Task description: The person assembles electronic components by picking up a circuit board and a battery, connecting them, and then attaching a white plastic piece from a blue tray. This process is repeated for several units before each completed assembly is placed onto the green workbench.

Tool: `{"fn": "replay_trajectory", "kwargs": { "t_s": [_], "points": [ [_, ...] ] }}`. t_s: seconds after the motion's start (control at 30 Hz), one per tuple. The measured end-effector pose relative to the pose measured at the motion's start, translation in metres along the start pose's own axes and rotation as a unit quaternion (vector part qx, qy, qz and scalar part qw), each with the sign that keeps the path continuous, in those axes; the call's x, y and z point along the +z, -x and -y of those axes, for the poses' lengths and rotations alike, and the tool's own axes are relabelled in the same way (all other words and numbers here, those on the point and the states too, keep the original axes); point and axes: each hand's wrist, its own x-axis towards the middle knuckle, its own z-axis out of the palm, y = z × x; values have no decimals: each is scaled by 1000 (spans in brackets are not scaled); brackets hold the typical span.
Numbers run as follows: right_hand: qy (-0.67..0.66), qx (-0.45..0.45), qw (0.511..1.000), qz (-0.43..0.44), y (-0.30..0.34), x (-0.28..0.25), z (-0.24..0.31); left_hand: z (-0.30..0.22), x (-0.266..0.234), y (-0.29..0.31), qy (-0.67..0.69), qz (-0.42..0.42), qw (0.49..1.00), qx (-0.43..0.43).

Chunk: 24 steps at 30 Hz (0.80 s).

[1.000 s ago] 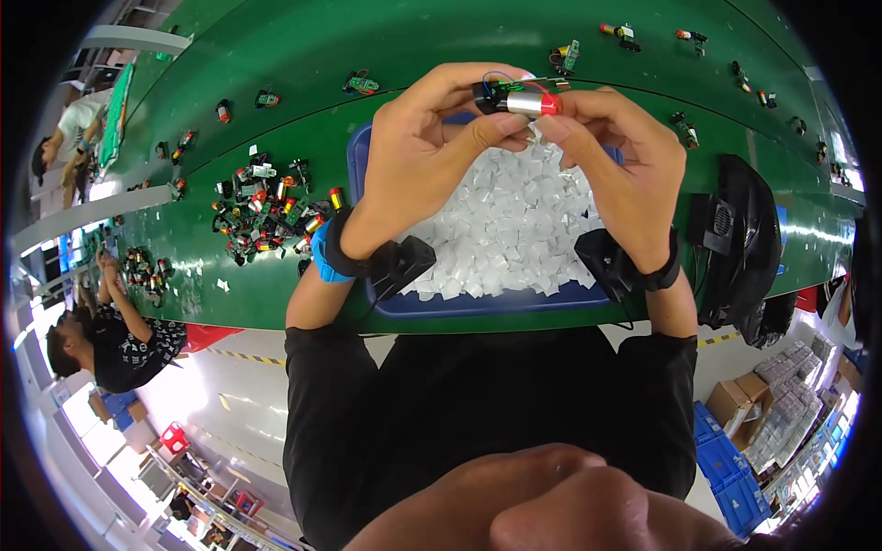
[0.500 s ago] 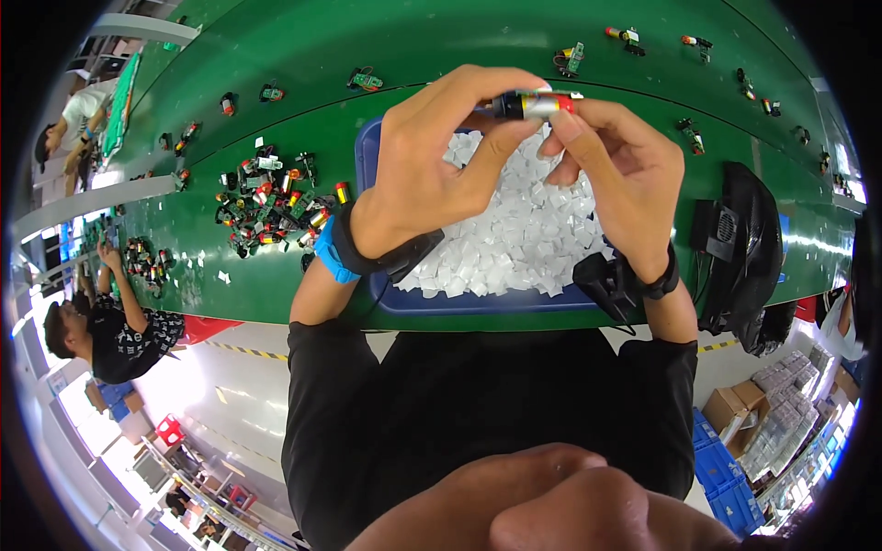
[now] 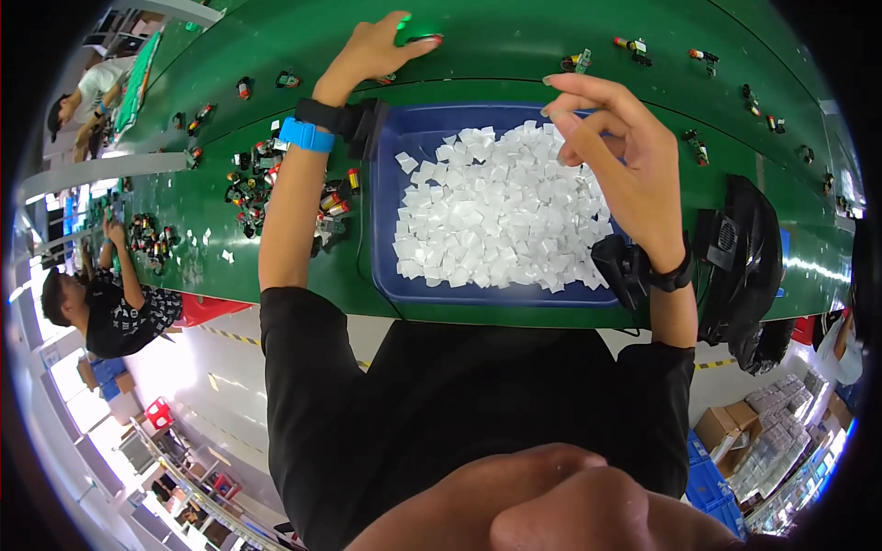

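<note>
My left hand (image 3: 378,50) reaches to the far side of the green table, thumb and forefinger spread apart. Between and just beyond those fingers lies a small circuit-board assembly (image 3: 420,39), dark with a green glint and a red end, partly hidden by the hand. My right hand (image 3: 611,138) hovers over the right side of a blue tray (image 3: 381,230), its fingers loosely bent and apart, with nothing visible in them. Many small white square pieces (image 3: 496,211) fill the tray. A black strap with a dark box-like device sits on each wrist; the left also has a blue band.
A pile of circuit-board assemblies with red and yellow cylinders (image 3: 248,193) lies left of the tray, partly behind my left forearm. More assemblies (image 3: 634,48) are spread along the far strip. A black bag (image 3: 749,248) and a dark box (image 3: 715,237) stand right. Co-workers (image 3: 110,303) are at left.
My hands have parted. The left has carried the assembly from above the tray to the far side and loosened its fingers around it; the right stays above the tray without it.
</note>
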Motion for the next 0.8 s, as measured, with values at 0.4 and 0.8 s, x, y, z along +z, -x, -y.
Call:
{"fn": "replay_trajectory", "kwargs": {
  "t_s": [0.4,0.8],
  "points": [
    [45,-40,998,13,-1,-9,1,18,-58,154,-292,124,948,15],
    [60,-55,997,21,-1,-10,-2,10,-72,152,-243,125,958,-81]
  ]
}}
